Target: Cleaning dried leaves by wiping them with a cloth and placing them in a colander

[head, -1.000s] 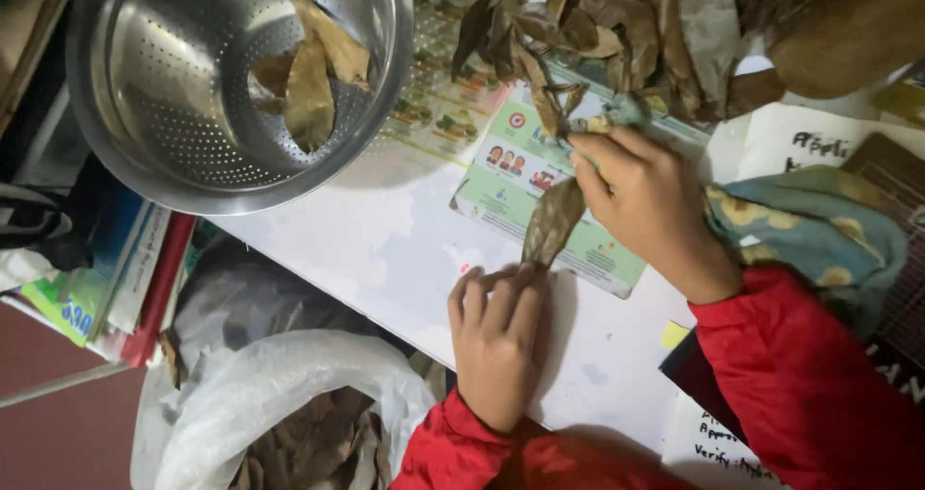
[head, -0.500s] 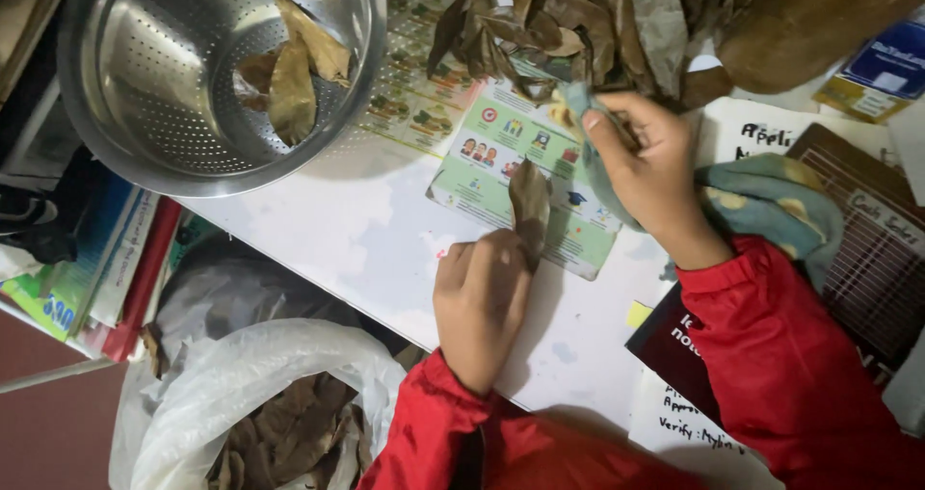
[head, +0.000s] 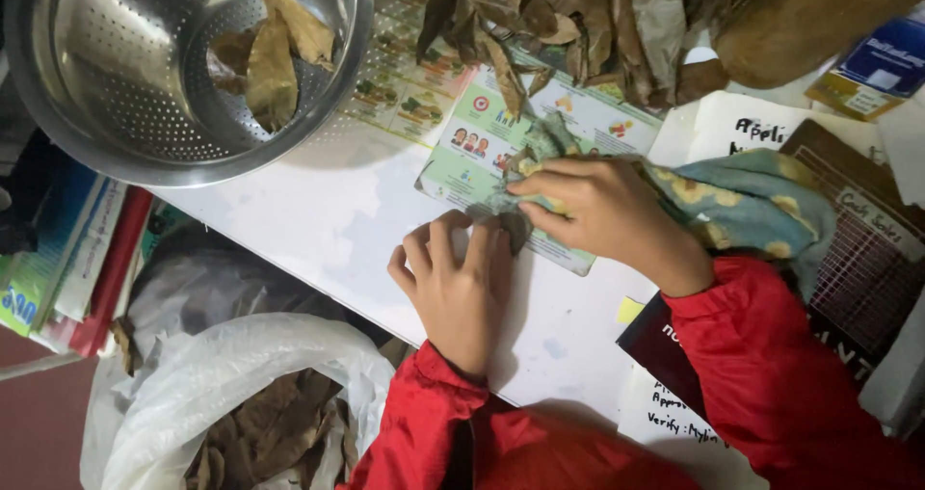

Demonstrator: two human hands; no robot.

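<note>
Red-sleeved hands work a dry leaf (head: 515,228) on the desk (head: 318,230): the left hand (head: 458,283) now lies flat with fingers spread, pinning the leaf, while the right hand (head: 602,211), which held it up a second ago, has closed on a blue-green cloth (head: 742,201) and rubs it. Beside the leaf, a steel colander (head: 125,76) holds a few leaves; below it, a white plastic bag (head: 231,394) holds many.

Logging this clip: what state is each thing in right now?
Left hand: flat, pressing a dry brown leaf down.
Right hand: grip closed on a blue-green patterned cloth, over the leaf.
Perforated steel colander: holds a few leaves.
White plastic bag: open, leaves inside.
</note>
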